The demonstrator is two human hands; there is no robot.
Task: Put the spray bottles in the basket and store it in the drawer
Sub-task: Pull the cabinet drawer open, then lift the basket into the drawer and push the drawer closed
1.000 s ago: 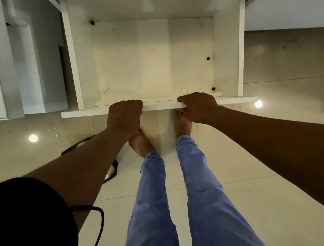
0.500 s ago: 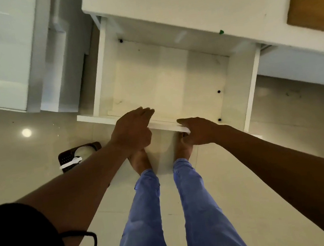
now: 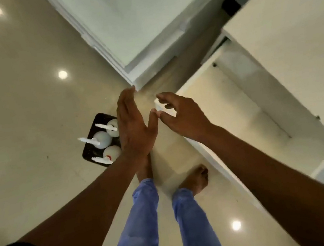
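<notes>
A dark basket (image 3: 90, 151) stands on the floor left of my feet, with three white spray bottles (image 3: 102, 139) upright in it, nozzles pointing left. My left hand (image 3: 134, 124) hovers flat and open above the basket's right edge and hides part of it. My right hand (image 3: 178, 114) is open with curled fingers, held just off the near left corner of the white drawer (image 3: 236, 110). The drawer is pulled out to my right and its bottom is bare.
A white cabinet (image 3: 139, 28) rises behind the hands at the top centre. The white desk top (image 3: 300, 45) runs above the drawer on the right. Glossy beige floor tiles (image 3: 18, 101) spread to the left. My bare feet stand between basket and drawer.
Both hands have let go of the drawer's front edge and lifted off it. The view has swung left, so the basket with the bottles is in full sight.
</notes>
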